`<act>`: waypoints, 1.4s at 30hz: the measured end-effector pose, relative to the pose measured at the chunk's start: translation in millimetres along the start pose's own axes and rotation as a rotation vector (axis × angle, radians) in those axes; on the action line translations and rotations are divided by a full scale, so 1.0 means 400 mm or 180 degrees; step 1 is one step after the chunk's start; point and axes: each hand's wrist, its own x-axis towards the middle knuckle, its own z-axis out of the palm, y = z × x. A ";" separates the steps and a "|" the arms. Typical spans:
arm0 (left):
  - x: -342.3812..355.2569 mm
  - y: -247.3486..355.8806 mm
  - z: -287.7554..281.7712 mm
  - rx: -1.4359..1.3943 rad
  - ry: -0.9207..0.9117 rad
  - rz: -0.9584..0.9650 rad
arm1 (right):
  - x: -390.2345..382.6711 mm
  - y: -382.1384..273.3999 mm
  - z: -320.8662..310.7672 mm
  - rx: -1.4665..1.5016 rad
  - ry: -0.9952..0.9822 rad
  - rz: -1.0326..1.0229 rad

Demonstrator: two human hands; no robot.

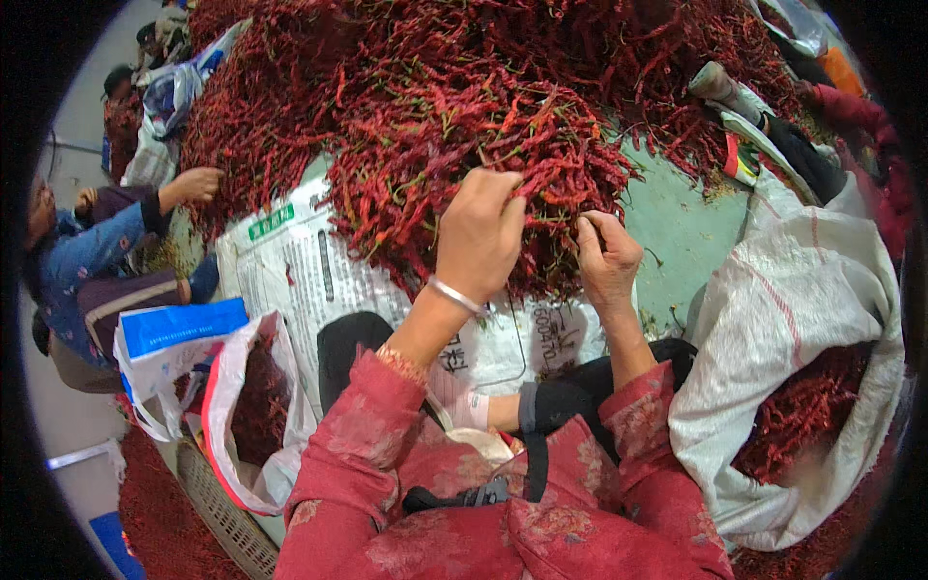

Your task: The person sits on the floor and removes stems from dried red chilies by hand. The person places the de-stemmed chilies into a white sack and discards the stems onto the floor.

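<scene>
A large heap of long, wrinkled red chili peppers (454, 126), many with greenish stems, lies in front of me. My left hand (480, 232), with a silver bangle at its wrist, is closed over the near part of the heap. Its fingers are curled in, hiding whatever they pinch. To the right of it, my right hand (609, 256) is closed at the heap's near right edge, thumb against forefinger. What sits between those fingertips is too small to tell. Beneath the near chilies is a printed white woven sheet (280, 261).
To my right stands an open white woven sack (773, 280) with red chilies inside. On the left are a white-and-blue bag (184, 333) and a red-edged bag (217, 425) holding chilies. A wicker basket (227, 503) sits below them. Another person's hand (193, 186) reaches toward the heap at left.
</scene>
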 end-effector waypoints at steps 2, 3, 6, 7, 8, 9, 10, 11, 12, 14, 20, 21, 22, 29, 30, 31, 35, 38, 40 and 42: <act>0.053 -0.023 0.064 0.0670 -0.0492 0.0102 | 0.010 0.019 -0.008 0.0189 -0.0052 0.0371; 0.070 -0.026 0.090 0.1132 -0.0890 0.0024 | 0.024 0.027 -0.009 0.0280 -0.0070 0.0472; 0.073 -0.070 0.155 0.1966 -0.1382 -0.0127 | 0.043 0.049 -0.003 0.0659 -0.0105 0.0975; 0.069 -0.082 0.159 0.2014 -0.1364 -0.0203 | 0.048 0.056 -0.005 0.0810 -0.0070 0.1031; 0.065 -0.091 0.153 0.1905 -0.1350 -0.0120 | 0.056 0.055 -0.008 0.0939 -0.0037 0.1055; 0.055 -0.105 0.149 0.1776 -0.1258 -0.0077 | 0.061 0.046 -0.020 0.1101 -0.0134 0.1320; 0.044 -0.112 0.128 0.1714 -0.1153 -0.0068 | 0.062 0.040 -0.022 0.1220 -0.0194 0.1390; 0.041 -0.114 0.109 0.1567 -0.1165 -0.0264 | 0.061 0.045 -0.025 0.1250 -0.0188 0.1423; 0.037 -0.115 0.091 0.1421 -0.1171 -0.0465 | 0.059 0.052 -0.026 0.1281 -0.0188 0.1456; 0.017 -0.128 0.044 0.1310 -0.1024 -0.0648 | 0.053 0.064 -0.018 0.1281 -0.0122 0.1239; -0.024 -0.083 -0.091 -0.0335 -0.0347 -0.1747 | 0.043 0.028 -0.020 0.1558 -0.0482 0.0828; -0.025 -0.038 -0.101 -0.1050 -0.0032 -0.1990 | 0.042 0.021 -0.026 0.1700 -0.0614 0.0852; -0.023 -0.009 -0.117 -0.1175 0.0167 -0.2009 | 0.048 0.009 -0.035 0.1842 -0.0739 0.0857; -0.088 0.060 -0.115 -0.5031 0.0559 -0.2202 | 0.045 -0.041 -0.062 0.2839 -0.2150 0.1255; -0.106 0.060 -0.093 -0.5056 0.0550 -0.2177 | 0.034 -0.024 -0.046 0.2881 -0.2393 0.1135; -0.121 0.064 -0.067 -0.5168 0.0521 -0.2192 | 0.033 -0.025 -0.050 0.2839 -0.2622 0.1327; -0.166 0.054 0.012 -0.4918 0.0390 -0.2135 | 0.021 -0.035 -0.033 0.3404 -0.2692 0.1801; -0.175 0.069 0.047 -0.4228 0.0205 -0.1926 | 0.017 -0.019 -0.025 0.3426 -0.2486 0.1972; -0.186 0.073 0.065 -0.4057 0.0271 -0.2052 | 0.015 -0.010 -0.022 0.3375 -0.2397 0.2006; -0.189 0.078 0.072 -0.4084 0.0395 -0.2170 | 0.016 -0.004 -0.020 0.3373 -0.2423 0.2041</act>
